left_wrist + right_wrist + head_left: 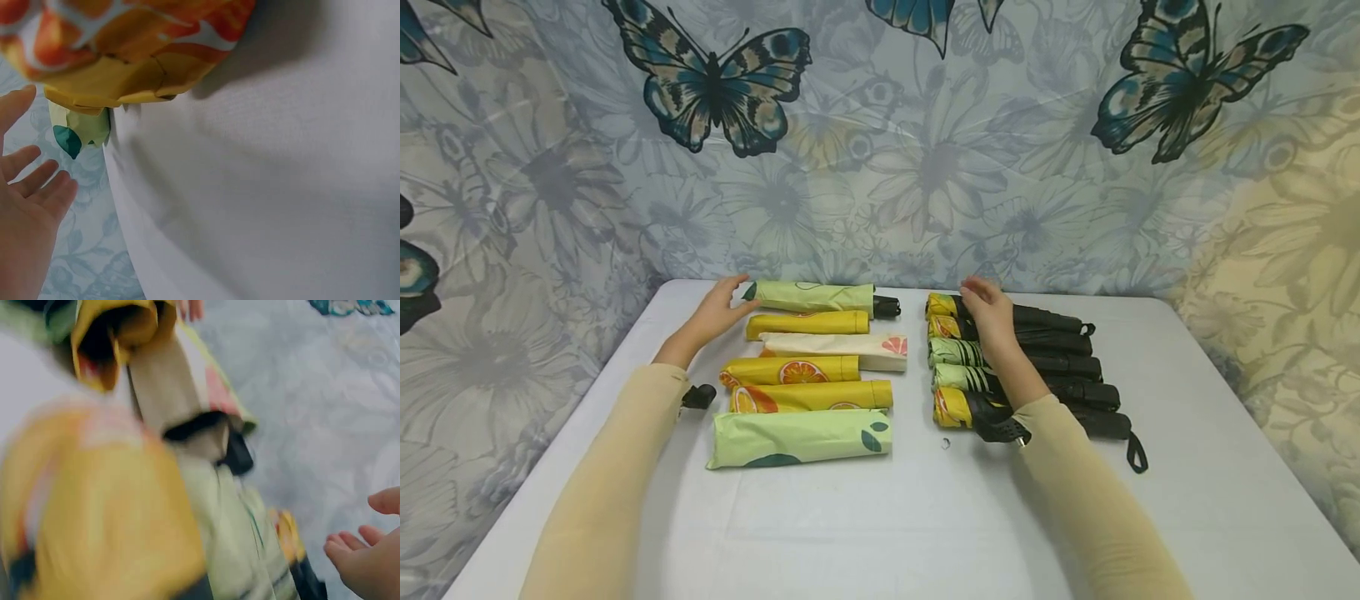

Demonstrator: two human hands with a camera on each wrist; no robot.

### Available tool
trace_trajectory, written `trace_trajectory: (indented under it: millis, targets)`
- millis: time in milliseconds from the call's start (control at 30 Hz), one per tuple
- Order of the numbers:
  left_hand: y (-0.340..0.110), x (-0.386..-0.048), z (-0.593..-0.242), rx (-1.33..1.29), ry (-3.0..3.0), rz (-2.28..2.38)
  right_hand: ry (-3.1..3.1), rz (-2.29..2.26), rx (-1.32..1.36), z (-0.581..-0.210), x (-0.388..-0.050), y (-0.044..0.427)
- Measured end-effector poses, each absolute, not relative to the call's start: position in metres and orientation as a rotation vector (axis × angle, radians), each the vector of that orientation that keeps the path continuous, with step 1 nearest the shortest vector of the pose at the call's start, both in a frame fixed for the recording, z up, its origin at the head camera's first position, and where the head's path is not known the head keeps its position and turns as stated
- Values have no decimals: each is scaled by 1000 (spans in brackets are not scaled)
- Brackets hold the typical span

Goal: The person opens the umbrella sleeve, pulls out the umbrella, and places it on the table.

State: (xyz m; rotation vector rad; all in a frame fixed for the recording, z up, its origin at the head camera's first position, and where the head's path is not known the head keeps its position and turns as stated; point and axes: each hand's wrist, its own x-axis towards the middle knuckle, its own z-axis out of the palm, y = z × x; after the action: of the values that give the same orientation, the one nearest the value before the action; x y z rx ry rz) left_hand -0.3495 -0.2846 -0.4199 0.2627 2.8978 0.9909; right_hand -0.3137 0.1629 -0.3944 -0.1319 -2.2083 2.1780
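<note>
On the left, several umbrella covers lie in a column: a green leaf-patterned one point(801, 437), orange-printed yellow ones point(820, 396) and a cream one point(842, 346). At the far end of that column is a green-covered umbrella point(812, 295) with its black end sticking out. My left hand point(707, 321) is beside its left end, fingers spread and holding nothing. Over the far part of a row of folded umbrellas point(1063, 364) on the right hovers my right hand point(992, 312). Its fingers bend loosely, with nothing between them in the right wrist view.
A white cloth-covered table point(850, 533) carries both groups, with a gap between them. Behind it hangs a butterfly-patterned cloth point(925, 167). A wrist strap loop point(1137, 454) extends from the nearest folded umbrella. A small clear ring-like bit point(946, 443) lies near the middle.
</note>
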Motion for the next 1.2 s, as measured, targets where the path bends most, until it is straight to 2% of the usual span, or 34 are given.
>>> trace_trajectory:
  millis: [433,733,1200]
  targets:
    - [-277,-359,-424,303,2865,961,-2399,2497,29,-408,-324,114]
    - [-271,-361,-424,308,2853,927,-2428,2610,-212,-417,-332,91]
    - [-269,-362,-426,277,2927,930,-2410,2589,-305,-424,-338,81]
